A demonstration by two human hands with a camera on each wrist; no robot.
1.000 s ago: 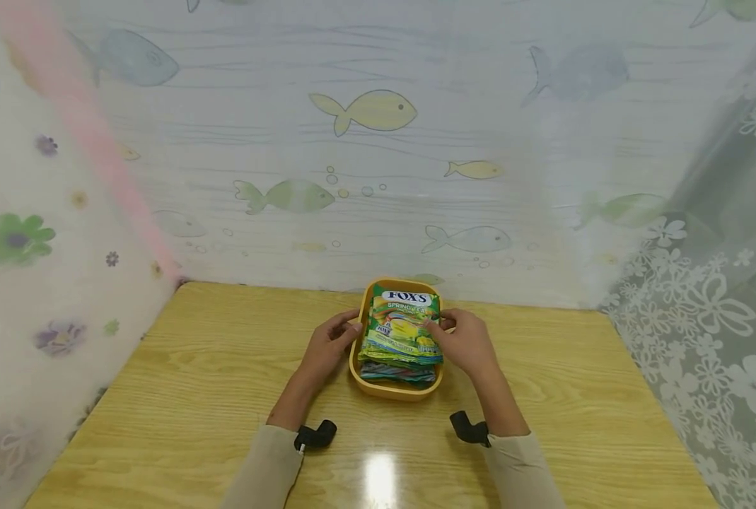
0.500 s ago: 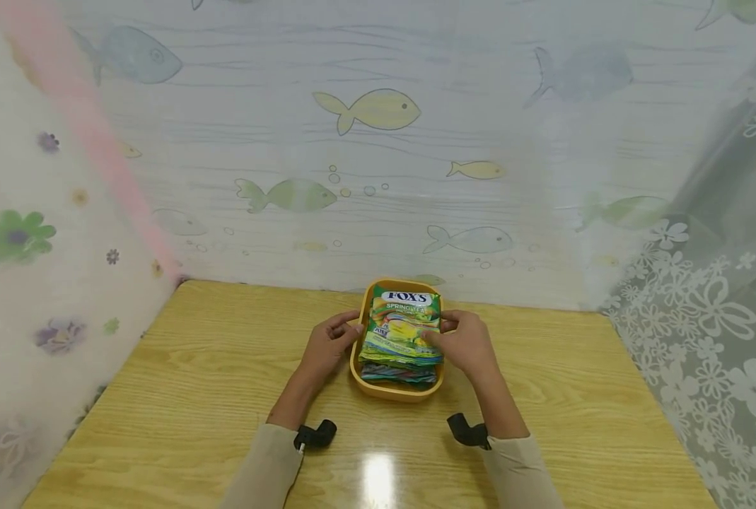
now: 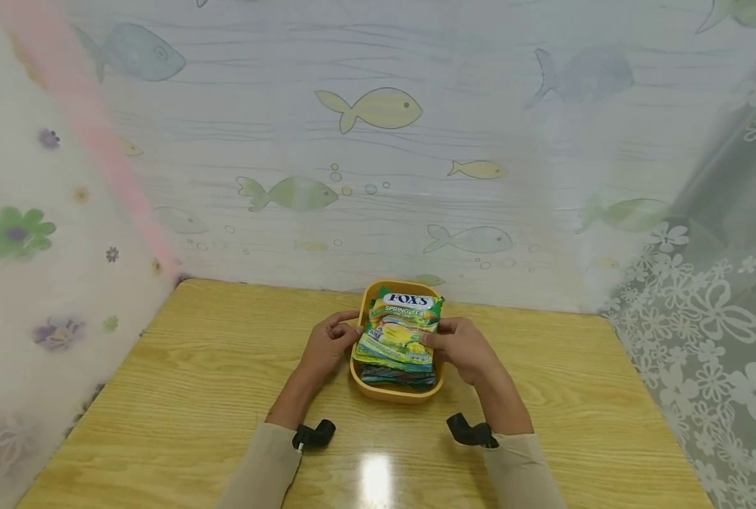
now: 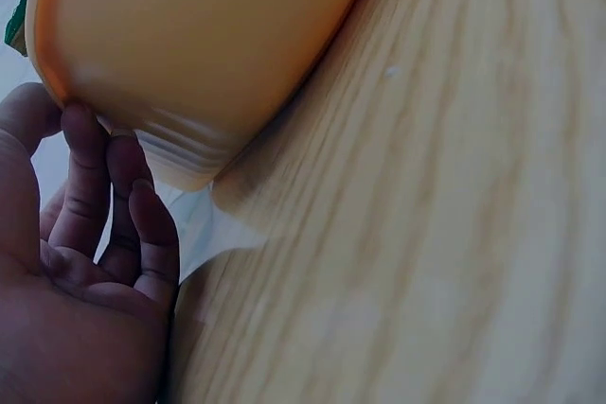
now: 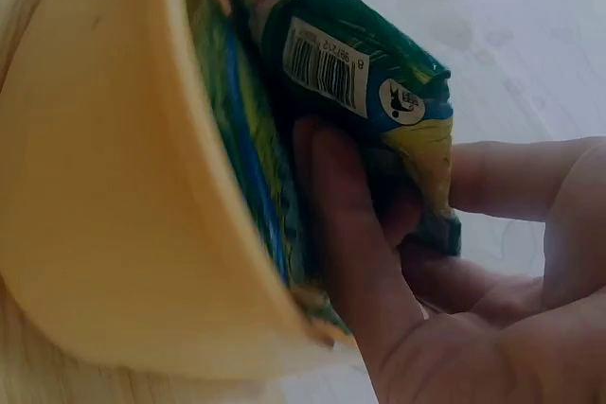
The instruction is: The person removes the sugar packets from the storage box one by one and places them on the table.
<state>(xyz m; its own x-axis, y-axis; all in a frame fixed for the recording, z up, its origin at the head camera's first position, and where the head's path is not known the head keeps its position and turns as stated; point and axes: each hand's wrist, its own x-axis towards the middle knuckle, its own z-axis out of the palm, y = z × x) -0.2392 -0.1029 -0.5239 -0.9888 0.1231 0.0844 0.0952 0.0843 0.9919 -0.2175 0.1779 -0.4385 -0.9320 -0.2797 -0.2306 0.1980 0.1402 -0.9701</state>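
Observation:
A yellow plastic tub (image 3: 395, 396) with rounded corners stands on the table, holding a stack of candy bags. The top one is a green and yellow Fox's Spring Tea candy bag (image 3: 399, 334), tilted and raised a little off the others. My right hand (image 3: 469, 348) pinches this bag by its right edge, thumb on the printed front and fingers behind, as the right wrist view shows. Other candy bags (image 5: 232, 111) lie beneath it inside the tub. With thumb and fingertips, my left hand (image 3: 328, 345) pinches the tub's left rim (image 4: 43, 54).
The wooden table (image 3: 225, 367) extends to both sides and toward me. A fish-patterned curtain (image 3: 257, 233) hangs right behind the tub, and a flowered lace curtain (image 3: 702, 339) hangs on the right. Black wrist mounts (image 3: 315, 434) are on both forearms.
The top candy bag has lifted, turned and shifted slightly left and toward me with my right hand. My left hand has stayed on the tub's rim.

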